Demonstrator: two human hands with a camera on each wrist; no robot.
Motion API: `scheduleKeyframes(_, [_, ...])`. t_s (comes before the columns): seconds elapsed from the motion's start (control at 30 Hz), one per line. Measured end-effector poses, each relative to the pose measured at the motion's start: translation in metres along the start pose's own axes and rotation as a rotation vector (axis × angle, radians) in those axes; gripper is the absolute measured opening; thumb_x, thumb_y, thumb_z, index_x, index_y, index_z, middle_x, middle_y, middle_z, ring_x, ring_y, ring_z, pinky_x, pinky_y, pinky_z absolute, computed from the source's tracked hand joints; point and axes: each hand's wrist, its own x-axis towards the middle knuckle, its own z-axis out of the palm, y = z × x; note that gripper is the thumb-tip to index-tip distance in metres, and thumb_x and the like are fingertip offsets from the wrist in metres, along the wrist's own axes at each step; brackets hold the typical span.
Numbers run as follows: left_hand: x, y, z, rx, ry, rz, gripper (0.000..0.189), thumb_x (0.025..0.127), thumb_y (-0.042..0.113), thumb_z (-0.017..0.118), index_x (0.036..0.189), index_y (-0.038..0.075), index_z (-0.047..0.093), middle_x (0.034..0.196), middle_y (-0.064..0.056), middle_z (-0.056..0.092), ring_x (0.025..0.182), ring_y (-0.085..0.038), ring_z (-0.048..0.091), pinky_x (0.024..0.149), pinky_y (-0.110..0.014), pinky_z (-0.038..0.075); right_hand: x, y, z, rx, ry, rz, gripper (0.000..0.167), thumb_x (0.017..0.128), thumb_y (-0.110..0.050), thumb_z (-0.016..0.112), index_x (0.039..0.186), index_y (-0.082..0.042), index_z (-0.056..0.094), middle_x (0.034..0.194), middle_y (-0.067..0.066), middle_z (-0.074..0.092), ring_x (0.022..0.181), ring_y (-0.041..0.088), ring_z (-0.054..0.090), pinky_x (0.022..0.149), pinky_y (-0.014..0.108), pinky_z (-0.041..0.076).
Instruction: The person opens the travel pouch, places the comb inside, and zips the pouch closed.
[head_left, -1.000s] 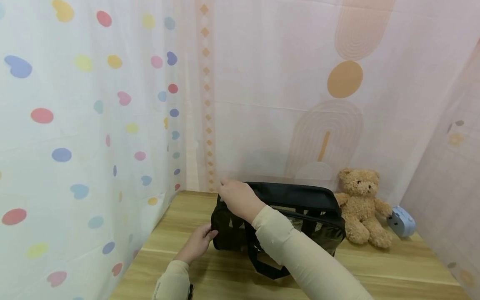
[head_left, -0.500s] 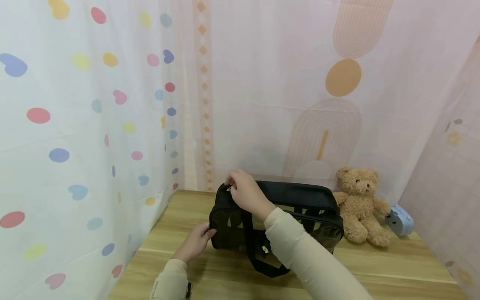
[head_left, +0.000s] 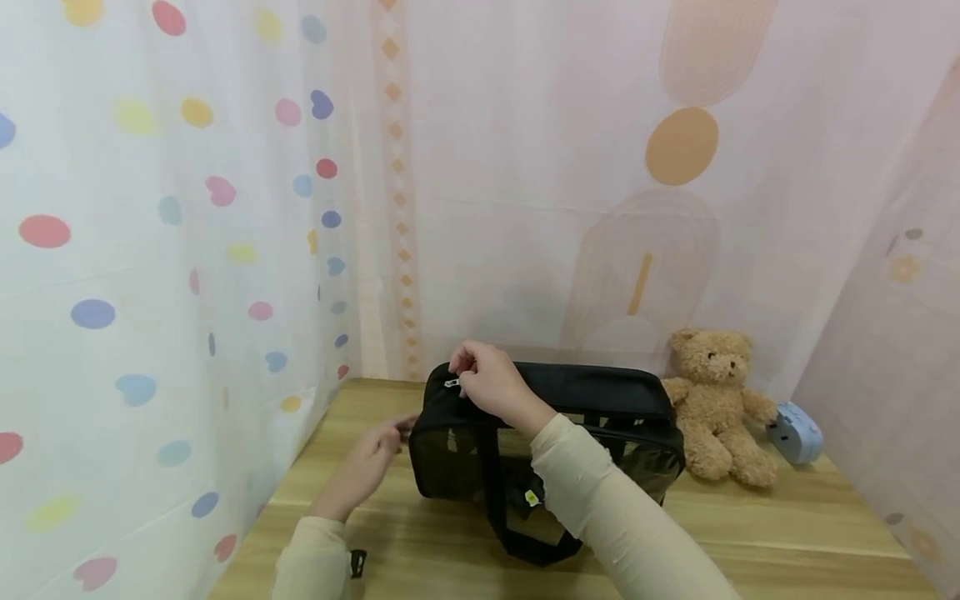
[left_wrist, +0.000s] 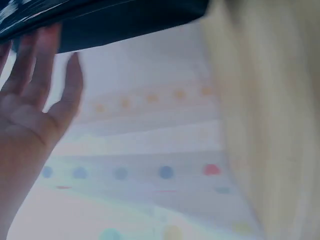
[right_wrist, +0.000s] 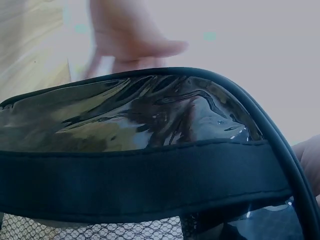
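A black bag with clear plastic and mesh panels lies on the wooden table. Its strap handle hangs down in front. At the bag's top left corner sits a silver zipper pull. My right hand hovers over that corner, thumb and fingers loosely bent, with the pull visible just beside the fingertips. My left hand is at the bag's left end, fingers extended. In the left wrist view its fingertips overlap the bag's edge; contact is unclear. The right wrist view shows a clear plastic panel close up.
A brown teddy bear sits to the right of the bag. Beside it stands a light blue boxy object. Patterned curtains close off the back and both sides of the wooden table.
My left hand has let go of the bag's left end and drawn back with straighter fingers. My right hand has moved slightly right, exposing the zipper pull.
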Motion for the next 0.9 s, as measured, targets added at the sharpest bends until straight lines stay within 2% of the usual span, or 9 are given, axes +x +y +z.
scheduleKeyframes(0.07, [0.012,0.012,-0.005,-0.023,0.061,0.052,0.042,0.114,0.023,0.033,0.139,-0.002,0.056,0.123,-0.018,0.066,0.108,-0.032,0.066,0.092,-0.047,0.052,0.000,-0.001,-0.002,0.010,0.010,-0.002,0.017,0.097,0.005,0.050,0.099,-0.007,0.063,0.089,0.005,0.060,0.068,0.019,0.061,0.063,0.033,0.050])
scheduleKeyframes(0.17, [0.029,0.028,-0.008,-0.020,0.088,0.092,0.037,0.112,0.024,0.041,0.137,0.004,0.060,0.117,-0.011,0.069,0.104,-0.024,0.068,0.091,-0.042,0.053,-0.002,-0.001,-0.005,0.014,0.016,-0.004,0.017,0.096,0.007,0.051,0.097,-0.006,0.062,0.089,0.006,0.059,0.067,0.020,0.060,0.063,0.033,0.051])
scheduleKeyframes(0.23, [0.039,0.035,-0.007,0.033,0.085,0.088,0.034,0.110,0.026,0.048,0.135,0.010,0.063,0.117,-0.006,0.070,0.104,-0.019,0.068,0.091,-0.041,0.053,-0.003,-0.001,-0.005,0.015,0.003,-0.011,0.017,0.096,0.008,0.050,0.096,-0.006,0.061,0.088,0.007,0.059,0.066,0.021,0.060,0.063,0.032,0.051])
scheduleKeyframes(0.37, [0.052,0.042,-0.006,0.110,0.055,0.058,0.030,0.107,0.031,0.056,0.130,0.017,0.069,0.116,-0.003,0.070,0.100,-0.018,0.066,0.086,-0.039,0.054,-0.005,-0.001,-0.003,0.025,-0.025,-0.032,0.018,0.094,0.011,0.049,0.095,-0.005,0.059,0.087,0.008,0.057,0.065,0.021,0.059,0.062,0.032,0.050])
scheduleKeyframes(0.5, [0.055,0.046,-0.010,0.133,-0.011,0.042,0.025,0.103,0.029,0.063,0.122,0.015,0.073,0.109,-0.001,0.068,0.091,-0.017,0.064,0.077,-0.035,0.054,-0.007,-0.001,0.001,0.023,-0.036,-0.032,0.019,0.094,0.012,0.049,0.093,-0.005,0.058,0.085,0.008,0.057,0.064,0.021,0.058,0.061,0.032,0.050])
scheduleKeyframes(0.67, [0.053,0.046,-0.016,0.135,-0.114,0.061,0.024,0.100,0.022,0.069,0.120,0.008,0.071,0.103,0.000,0.066,0.093,-0.016,0.062,0.080,-0.035,0.054,-0.009,-0.003,0.004,-0.011,-0.037,-0.022,0.020,0.094,0.012,0.050,0.092,-0.006,0.059,0.084,0.007,0.058,0.064,0.020,0.059,0.061,0.031,0.050])
scheduleKeyframes(0.8, [0.051,0.045,-0.017,0.161,-0.109,0.100,0.021,0.099,0.018,0.070,0.116,0.007,0.071,0.093,0.003,0.065,0.084,-0.013,0.061,0.077,-0.033,0.053,-0.011,-0.006,0.004,-0.068,-0.050,-0.023,0.021,0.094,0.011,0.051,0.091,-0.008,0.059,0.084,0.005,0.058,0.063,0.019,0.058,0.060,0.031,0.049])
scheduleKeyframes(0.9, [0.049,0.042,-0.016,0.184,-0.082,0.098,0.019,0.100,0.019,0.069,0.115,0.007,0.071,0.088,0.005,0.066,0.076,-0.010,0.060,0.072,-0.030,0.051,-0.013,-0.008,0.002,-0.097,-0.071,-0.007,0.022,0.095,0.011,0.051,0.091,-0.010,0.059,0.085,0.004,0.058,0.064,0.019,0.058,0.061,0.031,0.049])
